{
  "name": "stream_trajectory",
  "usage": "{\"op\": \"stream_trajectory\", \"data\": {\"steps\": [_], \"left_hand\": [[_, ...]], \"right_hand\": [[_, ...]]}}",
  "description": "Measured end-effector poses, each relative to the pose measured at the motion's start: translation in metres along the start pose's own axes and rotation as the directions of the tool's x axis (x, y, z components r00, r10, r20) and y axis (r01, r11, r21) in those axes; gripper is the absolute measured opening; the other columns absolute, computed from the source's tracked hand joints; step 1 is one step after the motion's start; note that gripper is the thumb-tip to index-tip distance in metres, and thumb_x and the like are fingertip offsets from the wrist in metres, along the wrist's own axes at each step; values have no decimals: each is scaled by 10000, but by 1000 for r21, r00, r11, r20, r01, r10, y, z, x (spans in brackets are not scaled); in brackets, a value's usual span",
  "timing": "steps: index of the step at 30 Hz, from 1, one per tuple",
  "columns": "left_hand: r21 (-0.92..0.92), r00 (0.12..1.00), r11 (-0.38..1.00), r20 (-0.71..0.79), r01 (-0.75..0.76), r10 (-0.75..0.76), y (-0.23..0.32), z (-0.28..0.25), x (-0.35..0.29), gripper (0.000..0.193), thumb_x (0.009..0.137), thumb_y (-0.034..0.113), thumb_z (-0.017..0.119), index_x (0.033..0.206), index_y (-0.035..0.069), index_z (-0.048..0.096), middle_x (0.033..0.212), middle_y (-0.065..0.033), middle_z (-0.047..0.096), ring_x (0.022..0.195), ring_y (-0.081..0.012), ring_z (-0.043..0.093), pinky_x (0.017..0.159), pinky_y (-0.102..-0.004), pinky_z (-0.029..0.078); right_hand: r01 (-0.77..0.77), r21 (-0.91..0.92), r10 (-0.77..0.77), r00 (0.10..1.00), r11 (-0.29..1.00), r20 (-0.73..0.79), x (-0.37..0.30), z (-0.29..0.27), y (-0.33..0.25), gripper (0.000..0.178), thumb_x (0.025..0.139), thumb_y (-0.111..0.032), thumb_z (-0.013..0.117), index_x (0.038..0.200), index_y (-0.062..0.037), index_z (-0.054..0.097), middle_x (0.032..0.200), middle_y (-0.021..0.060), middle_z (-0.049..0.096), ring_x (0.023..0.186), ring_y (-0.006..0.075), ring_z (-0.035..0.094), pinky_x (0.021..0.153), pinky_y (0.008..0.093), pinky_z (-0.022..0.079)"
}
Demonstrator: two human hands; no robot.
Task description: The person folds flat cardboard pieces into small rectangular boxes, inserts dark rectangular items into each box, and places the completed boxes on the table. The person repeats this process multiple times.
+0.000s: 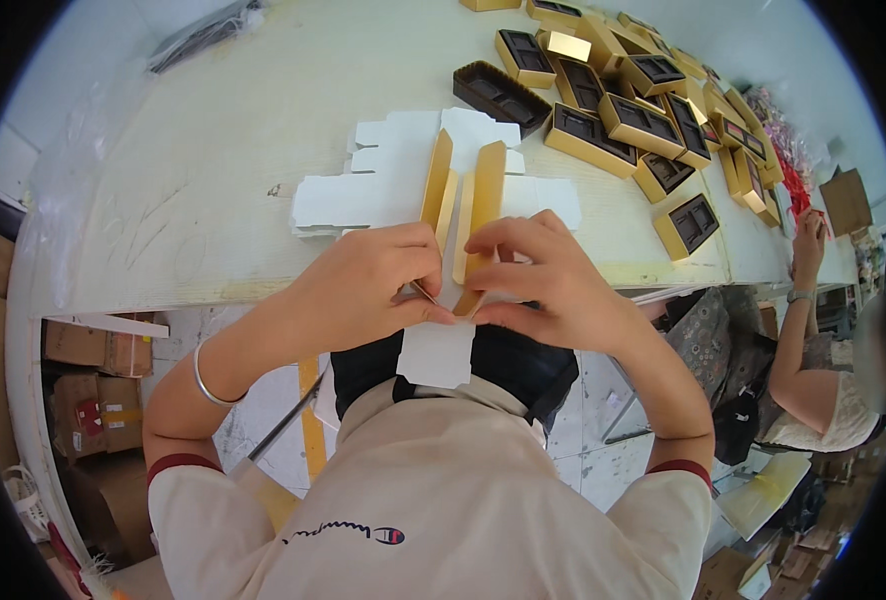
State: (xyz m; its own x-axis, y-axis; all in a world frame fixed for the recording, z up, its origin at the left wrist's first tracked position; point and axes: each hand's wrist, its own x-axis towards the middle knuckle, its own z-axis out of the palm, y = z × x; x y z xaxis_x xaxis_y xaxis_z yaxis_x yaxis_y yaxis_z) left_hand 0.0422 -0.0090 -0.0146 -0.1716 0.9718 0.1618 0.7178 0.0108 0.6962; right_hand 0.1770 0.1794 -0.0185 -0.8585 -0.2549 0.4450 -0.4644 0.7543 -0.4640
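A partly folded cardboard box (pixel 485 200), white inside with gold outer faces, lies at the table's front edge. Two of its long side panels stand up, and a white end flap (pixel 436 352) sticks out over the edge toward me. My left hand (pixel 388 275) pinches the near corner of the left panel between thumb and fingers. On the other side, my right hand (pixel 538 280) is closed on the right panel's near end, fingers bent and thumb low. Underneath lies a stack of flat white box blanks (pixel 343 203). The creases between my fingers are partly hidden.
Several gold boxes with dark inner trays (pixel 593 140) are heaped at the back right of the table (pixel 193 220). A loose dark plastic tray (pixel 501 97) lies beside them. At right, a co-worker's hand (pixel 811 228) is near red material. Cardboard cartons (pixel 98 415) sit under the table at left.
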Motion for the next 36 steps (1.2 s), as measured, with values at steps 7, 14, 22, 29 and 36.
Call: {"op": "stream_trajectory", "data": {"steps": [7,14,22,29,36], "left_hand": [[-91,996,993,-42,73,-77,13,5,10,224,732,24,756,850,15,565,844,-68,574,674,-143,589,579,-239,489],[-160,971,972,-141,172,-195,11,9,16,210,743,87,734,886,30,591,735,-114,604,635,-264,580,589,-344,467],[-147,967,976,-175,161,-185,13,14,-4,170,769,111,723,712,8,600,700,-94,571,579,-256,540,533,-326,416],[-263,985,965,-163,4,-48,-1,13,-15,383,945,351,513,842,9,650,749,-105,533,635,-209,521,586,-304,415],[-483,951,843,-59,238,-302,11,0,-6,206,972,238,500,996,41,557,916,-24,527,576,-76,471,525,-217,400]], "right_hand": [[-46,69,48,999,997,-19,5,8,3,189,697,16,709,817,-65,588,959,71,567,846,227,532,764,343,378],[-280,303,311,949,911,-58,3,5,-15,334,688,-49,732,987,-53,584,1147,120,552,1057,312,531,901,386,408],[66,-443,-54,998,894,38,-36,17,-47,453,666,-241,749,1062,-88,592,1340,138,514,1211,284,491,1021,504,336],[-13,-18,4,898,1000,-439,-12,46,-23,284,707,-46,719,957,-78,588,942,75,636,943,257,591,992,494,350],[-161,-145,61,845,976,-531,2,52,-25,325,682,-12,743,980,-68,624,1015,67,603,996,257,552,988,475,344]]}}
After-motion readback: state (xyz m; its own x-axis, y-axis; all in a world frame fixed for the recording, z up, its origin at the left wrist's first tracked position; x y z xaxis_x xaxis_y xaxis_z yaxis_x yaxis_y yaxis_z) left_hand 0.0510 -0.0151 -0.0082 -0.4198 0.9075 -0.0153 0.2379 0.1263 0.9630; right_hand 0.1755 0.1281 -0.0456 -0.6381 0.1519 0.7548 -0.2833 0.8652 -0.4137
